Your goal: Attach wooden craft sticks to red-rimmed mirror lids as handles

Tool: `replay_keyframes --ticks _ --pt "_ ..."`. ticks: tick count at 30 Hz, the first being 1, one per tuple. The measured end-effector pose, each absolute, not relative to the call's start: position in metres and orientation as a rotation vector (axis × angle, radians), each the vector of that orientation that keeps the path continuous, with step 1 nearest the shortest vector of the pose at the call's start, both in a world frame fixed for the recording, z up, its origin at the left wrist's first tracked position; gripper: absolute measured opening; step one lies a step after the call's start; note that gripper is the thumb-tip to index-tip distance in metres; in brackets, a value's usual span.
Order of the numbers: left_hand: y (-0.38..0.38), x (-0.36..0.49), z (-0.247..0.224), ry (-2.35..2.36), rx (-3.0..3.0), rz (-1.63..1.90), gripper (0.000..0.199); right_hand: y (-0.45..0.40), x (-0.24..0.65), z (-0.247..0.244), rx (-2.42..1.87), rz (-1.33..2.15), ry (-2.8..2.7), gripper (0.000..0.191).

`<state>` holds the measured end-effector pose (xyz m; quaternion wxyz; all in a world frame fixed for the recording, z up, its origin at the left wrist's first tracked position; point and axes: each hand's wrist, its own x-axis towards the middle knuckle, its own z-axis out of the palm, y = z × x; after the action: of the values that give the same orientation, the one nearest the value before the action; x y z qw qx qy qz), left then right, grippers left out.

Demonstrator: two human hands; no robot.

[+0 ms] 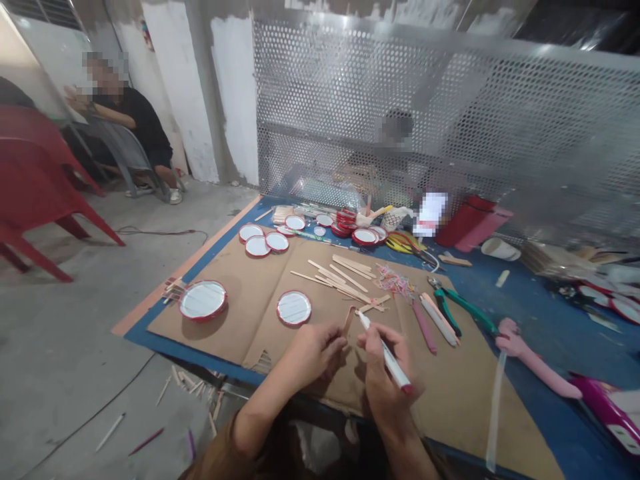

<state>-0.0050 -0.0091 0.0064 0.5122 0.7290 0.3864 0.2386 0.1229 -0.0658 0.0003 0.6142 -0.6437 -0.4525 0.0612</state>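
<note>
The left hand (320,351), at the lower centre of the frame, has its thumb and fingers pinched together on a thin wooden stick (349,323). The right hand (387,367), just right of it, is closed around a white marker (389,352) with a red end; the tip points to the upper left and is at or close to the stick's upper end — whether they touch is too small to tell.

Both hands are over a brown cardboard sheet (240,273) on a blue table (550,280). A white disc (294,308) with a red rim lies at the centre of the frame, and a similar thicker one (203,300) is left of it, near the cardboard's left edge, beside some small sticks (173,289). Three more discs (257,246) lie above, partly overlapping.

Loose sticks (340,275) lie above the hands, with a tangle of coloured bands (395,280) to their right. Further right are green-handled pliers (465,305) and a pink tool (545,367). Behind the table, a perforated metal panel (325,87) spans the upper centre and right, a lit phone (431,215) before it. At the upper left a person (137,117) in dark clothes sits beyond a red chair (40,180).
</note>
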Motion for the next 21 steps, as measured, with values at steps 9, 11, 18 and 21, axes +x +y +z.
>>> replay_keyframes --ticks 9,11,18,21 --pt "-0.009 0.003 -0.003 0.903 1.488 0.578 0.021 -0.065 0.122 0.007 -1.429 0.087 -0.909 0.038" --pt "-0.007 0.004 -0.006 0.911 1.474 0.603 0.021 -0.062 0.126 0.001 -1.432 0.084 -0.944 0.04" --pt "-0.005 0.005 -0.006 0.925 1.589 0.596 0.013 -0.045 0.139 -0.009 -1.379 -0.074 -1.131 0.037" --pt "-0.005 0.005 -0.005 0.888 1.604 0.601 0.012 -0.041 0.138 -0.004 -1.388 -0.152 -1.191 0.034"
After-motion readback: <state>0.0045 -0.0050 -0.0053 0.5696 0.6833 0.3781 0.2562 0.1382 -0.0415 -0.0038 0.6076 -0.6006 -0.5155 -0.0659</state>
